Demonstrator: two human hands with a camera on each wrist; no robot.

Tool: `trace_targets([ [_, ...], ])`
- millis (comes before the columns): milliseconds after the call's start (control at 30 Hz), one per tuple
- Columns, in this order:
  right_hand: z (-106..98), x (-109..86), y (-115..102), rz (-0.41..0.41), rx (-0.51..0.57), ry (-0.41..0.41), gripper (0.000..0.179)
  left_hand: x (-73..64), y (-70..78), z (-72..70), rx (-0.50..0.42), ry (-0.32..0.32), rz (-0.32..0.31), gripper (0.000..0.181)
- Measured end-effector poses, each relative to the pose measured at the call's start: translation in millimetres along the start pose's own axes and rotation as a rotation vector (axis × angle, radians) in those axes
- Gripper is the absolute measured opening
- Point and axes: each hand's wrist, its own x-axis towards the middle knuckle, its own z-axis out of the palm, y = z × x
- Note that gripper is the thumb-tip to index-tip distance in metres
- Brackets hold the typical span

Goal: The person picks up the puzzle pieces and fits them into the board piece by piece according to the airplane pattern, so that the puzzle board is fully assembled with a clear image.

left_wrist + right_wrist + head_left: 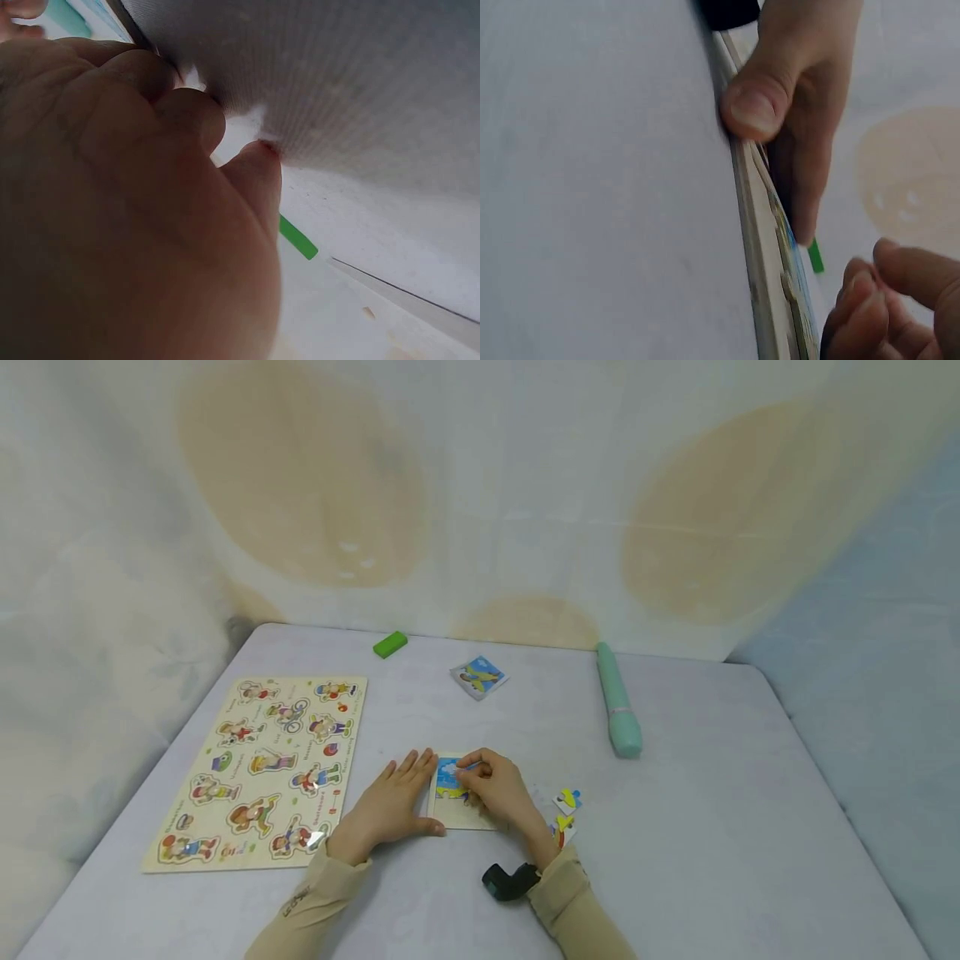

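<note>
My left hand [390, 802] lies with fingers extended along the left edge of a small wooden puzzle tray [457, 814]; its thumb reaches toward the tray's lower left corner. Blue and yellow puzzle pieces [447, 774] sit in the upper part of the tray. Bent over those pieces is my right hand [498, 789], also seen in the right wrist view [892, 307] with thumb and fingers curled close together. Whether anything is between its fingertips is hidden. Two loose puzzle pieces, an upper one [567, 801] and a lower one [562, 830], lie right of that hand.
A large wooden board with cartoon sports figures [255, 777] covers the table's left side. Toward the back are a green block [390, 644] and a small picture card [480, 677]. A mint-green, club-shaped object [618, 702] lies at back right. Cloth hangs behind the table.
</note>
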Motion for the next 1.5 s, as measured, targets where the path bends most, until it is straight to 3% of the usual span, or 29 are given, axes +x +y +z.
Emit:
trace_targets([
  [67,-9.3,1.5,2.0,0.018,0.107,-0.051,0.021,0.3,0.1,0.2,0.003,0.002,-0.001,0.105],
  [167,-24.0,1.8,1.7,0.050,0.169,-0.076,0.025,1.0,0.5,0.4,0.006,0.003,-0.003,0.105],
  [433,-66.2,-4.3,4.8,0.101,0.142,-0.020,0.030,3.2,2.5,-1.4,-0.005,-0.017,-0.007,0.105],
  [667,-85.8,-12.5,14.8,0.146,0.158,0.055,0.032,1.3,2.0,-1.7,0.003,-0.031,-0.009,0.105],
  [1100,-128.2,-34.9,34.8,0.149,0.083,0.037,0.039,-0.3,1.2,-4.2,0.005,-0.014,0.010,0.104],
  [1200,-139.4,-41.9,40.8,0.132,0.014,0.001,0.040,-0.7,1.1,-3.3,0.002,-0.013,0.012,0.105],
  [1400,-149.9,-50.4,55.2,0.009,-0.124,-0.175,0.044,-1.6,1.3,-1.9,-0.002,-0.019,0.003,0.105],
  [1500,-149.3,-50.5,56.9,-0.032,-0.153,-0.198,0.047,-2.2,2.2,-3.6,0.005,-0.017,0.003,0.105],
])
